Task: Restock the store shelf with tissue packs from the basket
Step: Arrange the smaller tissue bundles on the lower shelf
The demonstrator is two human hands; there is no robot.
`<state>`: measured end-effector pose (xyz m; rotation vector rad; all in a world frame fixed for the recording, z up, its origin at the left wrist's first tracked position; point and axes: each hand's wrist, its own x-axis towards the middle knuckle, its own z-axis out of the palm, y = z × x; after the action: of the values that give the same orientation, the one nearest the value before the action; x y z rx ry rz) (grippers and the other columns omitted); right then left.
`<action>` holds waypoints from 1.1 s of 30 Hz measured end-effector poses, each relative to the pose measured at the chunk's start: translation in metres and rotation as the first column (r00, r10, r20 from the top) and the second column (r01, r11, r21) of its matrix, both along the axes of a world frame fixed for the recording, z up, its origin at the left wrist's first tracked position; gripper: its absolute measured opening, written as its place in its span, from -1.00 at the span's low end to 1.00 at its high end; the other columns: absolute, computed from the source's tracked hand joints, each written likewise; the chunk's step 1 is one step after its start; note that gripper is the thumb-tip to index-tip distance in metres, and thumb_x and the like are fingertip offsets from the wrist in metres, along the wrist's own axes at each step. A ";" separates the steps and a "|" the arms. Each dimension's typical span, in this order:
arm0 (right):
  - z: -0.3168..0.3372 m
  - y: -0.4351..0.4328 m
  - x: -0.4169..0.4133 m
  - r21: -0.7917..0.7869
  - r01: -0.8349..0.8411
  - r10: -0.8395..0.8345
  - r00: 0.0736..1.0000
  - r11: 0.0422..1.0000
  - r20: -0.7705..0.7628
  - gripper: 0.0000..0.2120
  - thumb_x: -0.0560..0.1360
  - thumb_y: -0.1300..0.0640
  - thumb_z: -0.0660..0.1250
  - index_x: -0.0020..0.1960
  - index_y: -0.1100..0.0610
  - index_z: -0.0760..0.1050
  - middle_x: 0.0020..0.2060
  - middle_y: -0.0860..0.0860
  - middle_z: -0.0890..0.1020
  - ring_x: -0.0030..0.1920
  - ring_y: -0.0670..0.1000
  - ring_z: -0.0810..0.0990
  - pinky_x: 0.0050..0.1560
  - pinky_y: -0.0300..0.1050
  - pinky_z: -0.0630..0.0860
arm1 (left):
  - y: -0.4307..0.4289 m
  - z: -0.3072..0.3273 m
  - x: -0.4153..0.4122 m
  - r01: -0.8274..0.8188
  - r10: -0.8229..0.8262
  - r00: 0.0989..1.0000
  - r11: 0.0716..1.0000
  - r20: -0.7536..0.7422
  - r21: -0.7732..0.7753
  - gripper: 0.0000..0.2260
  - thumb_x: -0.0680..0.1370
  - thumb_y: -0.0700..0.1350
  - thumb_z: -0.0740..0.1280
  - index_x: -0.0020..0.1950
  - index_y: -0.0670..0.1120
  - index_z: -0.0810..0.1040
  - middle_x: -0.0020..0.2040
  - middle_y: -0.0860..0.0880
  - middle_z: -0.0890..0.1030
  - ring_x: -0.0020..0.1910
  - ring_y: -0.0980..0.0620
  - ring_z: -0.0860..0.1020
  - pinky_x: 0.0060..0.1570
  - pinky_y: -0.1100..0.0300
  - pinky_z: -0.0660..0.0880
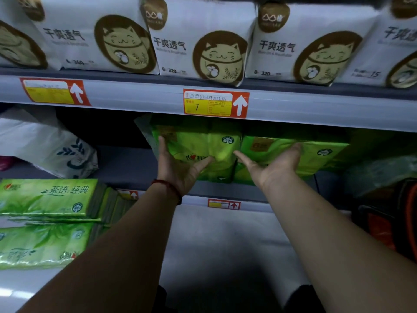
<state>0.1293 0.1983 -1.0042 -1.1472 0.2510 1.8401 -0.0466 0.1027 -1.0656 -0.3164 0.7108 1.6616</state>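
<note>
In the centre of the frame, neither grip is closed: the left hand presses straight-fingered on the left green tissue pack and the right hand on the right green tissue pack, seemingly squaring both on the middle shelf.

Grey metal shelf rail runs across the upper half, with a red-and-yellow price tag near 12 o'clock and a second tag at 10. The recess under it is pretty dark. Pale grey surface at 6 o'clock, maybe a lower shelf board. Light's dim overall.
</note>
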 end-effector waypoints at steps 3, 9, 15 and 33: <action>-0.005 0.006 -0.003 0.004 -0.005 0.005 1.000 1.000 -0.019 -0.20 0.52 -0.43 0.23 0.65 -0.20 0.04 0.63 0.13 0.07 0.57 0.49 0.06 0.07 0.72 0.39 | 0.002 0.001 0.002 0.017 -0.017 1.000 0.999 -0.008 0.032 -0.26 0.53 0.43 0.24 0.46 -0.11 0.41 0.41 -0.39 0.41 0.26 -0.54 0.49 0.41 -0.32 0.38; -0.008 0.008 -0.003 0.002 -0.033 0.033 0.999 0.999 -0.028 -0.15 0.50 -0.45 0.23 0.66 -0.18 0.02 0.65 0.11 0.03 0.57 0.51 0.03 0.04 0.72 0.40 | -0.002 0.007 0.003 0.052 -0.050 0.996 0.998 -0.071 0.029 -0.31 0.54 0.43 0.22 0.33 -0.15 0.47 0.25 -0.37 0.52 0.31 -0.54 0.47 0.40 -0.35 0.38; -0.006 -0.005 0.009 0.007 -0.166 0.161 0.965 0.986 0.205 -0.34 0.66 -0.29 0.10 0.65 -0.01 0.11 0.59 0.21 0.20 0.40 0.41 0.44 0.07 0.40 0.63 | -0.007 0.005 -0.011 0.009 -0.075 0.941 0.980 -0.331 -0.198 -0.29 0.55 0.44 0.15 0.47 -0.06 0.46 0.36 -0.24 0.56 0.31 -0.35 0.53 0.28 -0.45 0.42; -0.019 -0.010 -0.008 -0.013 -0.402 0.367 0.823 0.916 0.433 -0.66 0.70 0.22 0.17 0.47 0.17 0.35 0.42 0.20 0.41 0.18 0.30 0.63 0.14 0.21 0.66 | -0.020 0.017 -0.035 -0.114 -0.225 0.676 0.909 -0.702 -0.401 -0.71 0.71 0.00 0.09 0.08 -0.02 0.60 0.05 0.01 0.67 0.06 0.05 0.61 -0.07 0.14 0.47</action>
<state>0.1208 0.1879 -1.0233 -1.5973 -0.3326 1.8531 -0.0815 0.0823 -1.0486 0.1211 1.6956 1.5391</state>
